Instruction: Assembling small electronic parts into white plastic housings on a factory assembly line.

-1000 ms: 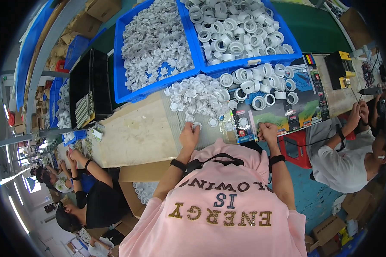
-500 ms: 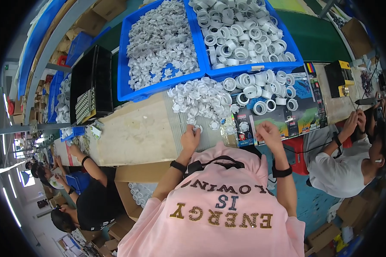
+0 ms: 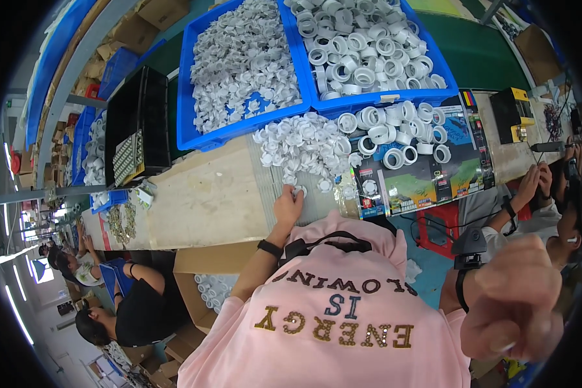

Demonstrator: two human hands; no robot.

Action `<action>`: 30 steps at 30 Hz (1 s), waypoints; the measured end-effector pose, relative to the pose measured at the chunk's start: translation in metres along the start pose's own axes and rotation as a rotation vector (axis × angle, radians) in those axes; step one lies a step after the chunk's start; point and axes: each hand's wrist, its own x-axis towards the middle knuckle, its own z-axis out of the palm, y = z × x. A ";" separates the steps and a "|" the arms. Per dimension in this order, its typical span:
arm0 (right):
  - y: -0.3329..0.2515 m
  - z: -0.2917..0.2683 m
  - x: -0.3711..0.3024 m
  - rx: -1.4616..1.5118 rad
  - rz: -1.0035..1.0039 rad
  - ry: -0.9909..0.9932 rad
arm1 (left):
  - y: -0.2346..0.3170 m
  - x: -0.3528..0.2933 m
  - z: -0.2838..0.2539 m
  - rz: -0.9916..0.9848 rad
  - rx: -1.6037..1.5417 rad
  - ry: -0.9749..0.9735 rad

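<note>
My left hand (image 3: pixel 289 205) rests at the near edge of a loose pile of white flower-shaped plastic pieces (image 3: pixel 304 145). Its thumb and finger are closed on one white flower-shaped piece (image 3: pixel 299 191) at the table surface. My right hand (image 3: pixel 514 297) is raised off to the right, very near the camera, large and somewhat blurred. Its fingers are curled in; whether anything is inside them is hidden. White plastic rings (image 3: pixel 392 158) lie in a group to the right of the pile, on a dark printed sheet (image 3: pixel 401 191).
Two blue bins stand behind the piles: one with flower-shaped pieces (image 3: pixel 186 123), one with white rings (image 3: pixel 385 98). A black crate (image 3: pixel 136 116) stands at left. A cardboard box (image 3: pixel 210 258) sits below the table edge. Co-workers (image 3: pixel 145 307) sit on both sides.
My right hand has swung from above the table's near edge out to the right and up close to the camera. My left hand stays nearly in place at the pile.
</note>
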 end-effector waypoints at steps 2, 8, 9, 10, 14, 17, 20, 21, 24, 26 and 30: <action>-0.005 -0.001 -0.001 -0.158 -0.043 -0.015 | 0.000 0.000 0.000 -0.004 -0.003 0.000; -0.025 -0.029 0.015 -0.134 0.297 -0.495 | -0.001 -0.001 0.000 -0.016 -0.010 -0.001; -0.022 -0.027 0.021 -0.102 0.308 -0.589 | -0.001 -0.001 0.001 -0.013 -0.003 0.006; -0.018 -0.023 0.022 -0.105 0.310 -0.588 | -0.001 0.000 0.002 -0.010 0.003 0.013; -0.005 -0.008 0.029 0.051 0.120 -0.508 | -0.001 0.000 0.002 -0.024 0.004 -0.005; 0.007 0.002 0.035 0.090 0.076 -0.483 | -0.007 -0.003 0.000 -0.033 -0.003 0.011; 0.000 0.014 0.040 0.149 0.037 -0.436 | 0.000 0.000 0.002 -0.012 0.000 0.005; -0.001 0.018 0.041 0.175 0.022 -0.423 | 0.000 0.000 0.003 -0.008 -0.003 0.012; -0.005 0.034 0.046 0.249 -0.017 -0.390 | 0.001 -0.001 0.003 -0.021 -0.011 0.005; -0.007 0.045 0.050 0.287 -0.040 -0.376 | -0.003 0.000 0.005 -0.035 -0.026 -0.013; -0.010 0.057 0.056 0.320 -0.071 -0.368 | -0.007 0.002 0.005 -0.088 -0.022 -0.063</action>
